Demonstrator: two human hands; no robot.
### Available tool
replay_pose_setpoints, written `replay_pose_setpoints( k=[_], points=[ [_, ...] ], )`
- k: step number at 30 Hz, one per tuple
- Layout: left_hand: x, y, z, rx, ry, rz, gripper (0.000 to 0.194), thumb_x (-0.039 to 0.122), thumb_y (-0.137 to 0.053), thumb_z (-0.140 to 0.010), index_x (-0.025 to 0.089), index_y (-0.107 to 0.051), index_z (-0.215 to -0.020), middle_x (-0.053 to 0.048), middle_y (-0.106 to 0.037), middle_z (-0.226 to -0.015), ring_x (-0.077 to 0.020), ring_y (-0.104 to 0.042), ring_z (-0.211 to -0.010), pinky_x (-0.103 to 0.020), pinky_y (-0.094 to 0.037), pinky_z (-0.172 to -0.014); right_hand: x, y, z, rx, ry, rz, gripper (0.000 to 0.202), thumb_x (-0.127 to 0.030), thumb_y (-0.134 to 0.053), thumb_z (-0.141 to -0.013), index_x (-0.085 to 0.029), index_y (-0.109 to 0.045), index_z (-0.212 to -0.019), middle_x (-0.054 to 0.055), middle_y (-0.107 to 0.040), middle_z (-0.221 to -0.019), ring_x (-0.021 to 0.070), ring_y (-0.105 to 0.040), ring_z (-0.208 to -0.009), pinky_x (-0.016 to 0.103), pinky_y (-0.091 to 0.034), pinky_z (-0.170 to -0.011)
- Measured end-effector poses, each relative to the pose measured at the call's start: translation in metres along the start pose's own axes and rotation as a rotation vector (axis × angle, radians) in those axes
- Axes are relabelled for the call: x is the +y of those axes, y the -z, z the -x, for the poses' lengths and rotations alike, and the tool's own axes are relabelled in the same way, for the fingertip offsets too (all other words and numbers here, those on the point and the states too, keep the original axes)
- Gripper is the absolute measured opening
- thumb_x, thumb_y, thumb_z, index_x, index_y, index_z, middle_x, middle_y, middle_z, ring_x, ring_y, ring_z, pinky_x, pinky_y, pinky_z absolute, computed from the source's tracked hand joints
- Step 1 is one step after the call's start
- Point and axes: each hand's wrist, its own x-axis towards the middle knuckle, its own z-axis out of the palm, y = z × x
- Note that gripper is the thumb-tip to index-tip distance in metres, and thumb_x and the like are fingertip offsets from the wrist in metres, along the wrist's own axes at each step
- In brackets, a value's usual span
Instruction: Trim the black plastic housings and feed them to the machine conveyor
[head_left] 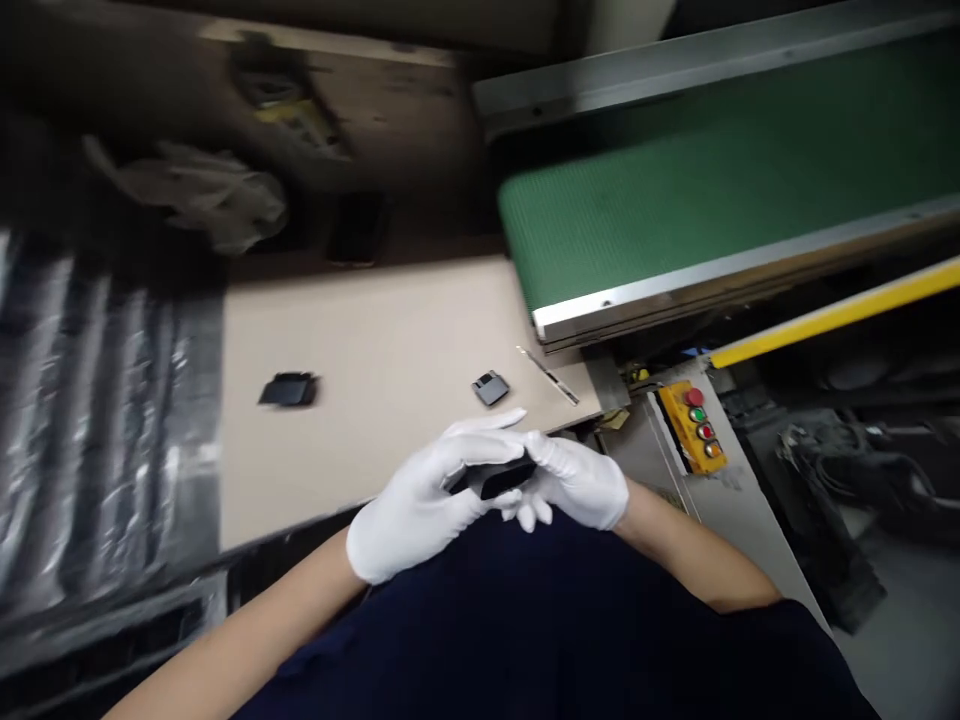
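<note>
Both hands wear white gloves and meet in front of my body, over the table's near edge. A small black plastic part (504,480) is between them, mostly covered by fingers, so its exact kind cannot be made out. My left hand (427,500) grips it from the left, with fingers over the top and the thumb below. From the right, my right hand (574,480) closes on its other end. Just beyond the hands, a small grey-black part (491,388) lies on the table (360,340). Another black part (289,389) lies farther left.
A thin pen-like tool (549,376) lies by the table's right corner. Behind it runs a green conveyor belt (712,180). A yellow button box (691,428) and a yellow bar (836,312) are at right. Wrapped trays (97,420) stand at left; a plastic bag (210,195) sits behind.
</note>
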Motion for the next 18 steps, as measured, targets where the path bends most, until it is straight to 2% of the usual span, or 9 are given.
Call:
replay_pose_setpoints(
  k=[3,6,9,12,14,15,18],
  points=[
    [-0.004,-0.012,-0.021,-0.229,-0.252,-0.452,0.053,0.013,-0.054,-0.091,0.027,-0.046,-0.142,-0.011,-0.058,-0.14,-0.0329,-0.036,-0.145,-0.057,-0.039,-0.112,0.014,0.019,0.011,0.035,0.025,-0.163,0.069,-0.08,-0.06,-0.074,-0.012,-0.066,-0.078,0.004,-0.066,-0.065,0.011,-0.059,-0.046,0.02,-0.037,-0.038],
    [-0.005,-0.036,-0.048,-0.357,-0.453,-0.691,0.068,0.022,-0.055,-0.093,0.019,-0.027,-0.155,-0.018,-0.044,-0.151,-0.0384,-0.027,-0.148,-0.057,-0.039,-0.112,0.023,0.041,0.036,0.043,0.071,-0.221,0.057,-0.066,-0.076,-0.067,-0.011,-0.066,-0.08,0.004,-0.068,-0.069,0.0121,-0.061,-0.048,0.02,-0.038,-0.038],
    [-0.005,-0.074,-0.073,-0.393,-0.622,-0.792,0.073,0.03,-0.053,-0.094,0.014,-0.02,-0.157,-0.02,-0.028,-0.16,-0.0427,-0.022,-0.148,-0.059,-0.035,-0.114,0.026,0.059,0.07,0.078,0.181,-0.247,0.044,-0.045,-0.085,-0.063,-0.011,-0.066,-0.083,0.003,-0.067,-0.07,0.0111,-0.061,-0.05,0.02,-0.039,-0.041],
    [-0.003,-0.117,-0.091,-0.335,-0.657,-0.769,0.073,0.034,-0.051,-0.096,0.019,-0.016,-0.159,-0.014,-0.019,-0.165,-0.0381,-0.022,-0.15,-0.055,-0.032,-0.119,0.021,0.078,0.114,0.224,0.402,-0.29,0.046,-0.041,-0.087,-0.059,-0.012,-0.067,-0.089,0.0,-0.063,-0.065,0.0102,-0.056,-0.047,0.021,-0.037,-0.041],
    [-0.003,-0.143,-0.099,-0.295,-0.612,-0.725,0.073,0.036,-0.051,-0.096,0.024,-0.017,-0.159,-0.011,-0.02,-0.165,-0.0352,-0.024,-0.15,-0.052,-0.031,-0.12,0.013,0.099,0.153,0.439,0.594,-0.272,0.049,-0.046,-0.085,-0.062,-0.015,-0.069,-0.097,-0.003,-0.06,-0.062,0.009,-0.05,-0.045,0.022,-0.033,-0.041],
    [-0.004,-0.154,-0.102,-0.292,-0.584,-0.709,0.071,0.037,-0.051,-0.095,0.025,-0.02,-0.158,-0.01,-0.022,-0.165,-0.0349,-0.026,-0.149,-0.052,-0.031,-0.12,0.007,0.113,0.177,0.611,0.683,-0.219,0.049,-0.05,-0.083,-0.065,-0.016,-0.069,-0.098,-0.004,-0.058,-0.062,0.0083,-0.047,-0.043,0.022,-0.032,-0.041],
    [-0.011,-0.18,-0.11,-0.281,-0.502,-0.703,0.068,0.036,-0.052,-0.094,0.031,-0.025,-0.157,-0.007,-0.027,-0.163,-0.0371,-0.032,-0.146,-0.057,-0.032,-0.119,-0.016,0.169,0.26,1.261,0.85,0.046,0.046,-0.059,-0.075,-0.067,-0.018,-0.068,-0.088,-0.003,-0.057,-0.062,0.0097,-0.046,-0.045,0.025,-0.036,-0.044]
  ],
)
